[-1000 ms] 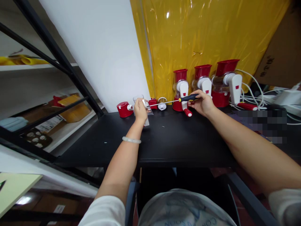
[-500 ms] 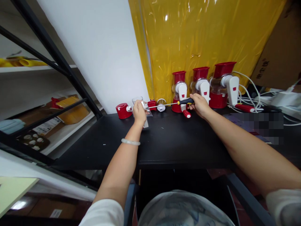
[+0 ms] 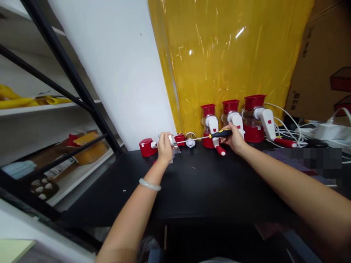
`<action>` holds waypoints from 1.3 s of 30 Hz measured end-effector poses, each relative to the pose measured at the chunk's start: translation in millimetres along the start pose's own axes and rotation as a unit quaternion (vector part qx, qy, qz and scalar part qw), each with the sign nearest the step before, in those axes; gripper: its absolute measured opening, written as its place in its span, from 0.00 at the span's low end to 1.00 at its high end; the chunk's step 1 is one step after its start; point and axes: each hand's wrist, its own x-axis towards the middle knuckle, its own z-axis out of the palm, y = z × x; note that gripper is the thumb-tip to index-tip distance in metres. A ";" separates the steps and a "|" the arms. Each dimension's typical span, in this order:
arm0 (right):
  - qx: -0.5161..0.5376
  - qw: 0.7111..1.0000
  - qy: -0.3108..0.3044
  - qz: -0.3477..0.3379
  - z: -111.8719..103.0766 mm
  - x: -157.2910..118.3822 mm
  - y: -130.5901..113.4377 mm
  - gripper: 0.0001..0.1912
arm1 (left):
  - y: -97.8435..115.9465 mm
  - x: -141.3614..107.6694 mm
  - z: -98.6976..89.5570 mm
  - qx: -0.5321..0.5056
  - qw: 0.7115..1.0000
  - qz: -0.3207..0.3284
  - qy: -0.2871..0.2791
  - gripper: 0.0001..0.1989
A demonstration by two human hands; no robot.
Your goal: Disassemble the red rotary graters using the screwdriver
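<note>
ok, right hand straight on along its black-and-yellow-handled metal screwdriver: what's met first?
Probably the small round white plastic piece in the left hand; the screwdriver tip looks at or against it, though depth is unclear.

"What was on the left forearm?"
"A bangle, milky white and smooth, a plain rounded ring near the left hand."
"And the right forearm?"
"Bare, as was the right hand."
"Any clothing?"
"A thin strip of pale cloth showed at the near edge, mostly cut off."
</note>
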 end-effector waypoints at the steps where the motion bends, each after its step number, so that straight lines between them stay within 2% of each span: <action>1: -0.026 1.000 0.014 -0.002 0.4 -1.1 2.5 0.26 | -0.4 -3.4 -2.5 -0.007 1.000 0.001 0.011 0.17; 3: -0.055 0.997 0.030 -0.041 -1.1 -3.8 9.6 0.28 | -2.9 -11.2 -7.1 -0.017 1.000 -0.006 0.024 0.18; 6: -0.084 0.992 0.028 -0.087 -6.2 -10.3 19.3 0.27 | -7.6 -20.7 -14.0 -0.038 0.999 -0.013 0.000 0.19; 10: -0.044 0.997 -0.002 -0.070 -7.2 -20.1 18.7 0.21 | -8.1 -23.2 -20.8 -0.070 0.997 -0.003 -0.014 0.19; 15: 0.057 0.998 0.004 -0.030 0.1 -26.6 11.3 0.16 | -4.1 -24.4 -18.8 -0.063 0.998 -0.010 -0.016 0.18; 19: 0.092 0.995 0.010 -0.025 -1.2 -27.5 12.2 0.11 | -4.2 -29.3 -16.1 -0.035 0.999 -0.005 -0.027 0.18; 21: 0.089 0.995 0.009 -0.035 -3.9 -26.0 13.6 0.11 | -4.7 -30.9 -15.7 -0.028 0.999 -0.005 -0.034 0.19; 25: 0.012 0.998 0.021 -0.059 -8.6 -22.0 16.2 0.23 | -7.0 -31.6 -15.6 -0.027 0.999 -0.011 -0.043 0.22; 27: -0.029 0.997 0.031 -0.068 -9.0 -21.4 16.6 0.25 | -9.2 -31.6 -15.5 -0.030 0.998 -0.016 -0.047 0.22; 39: -0.004 0.996 0.038 -0.079 -6.3 -20.0 13.0 0.14 | -10.8 -34.6 -14.7 -0.005 0.997 -0.022 -0.076 0.23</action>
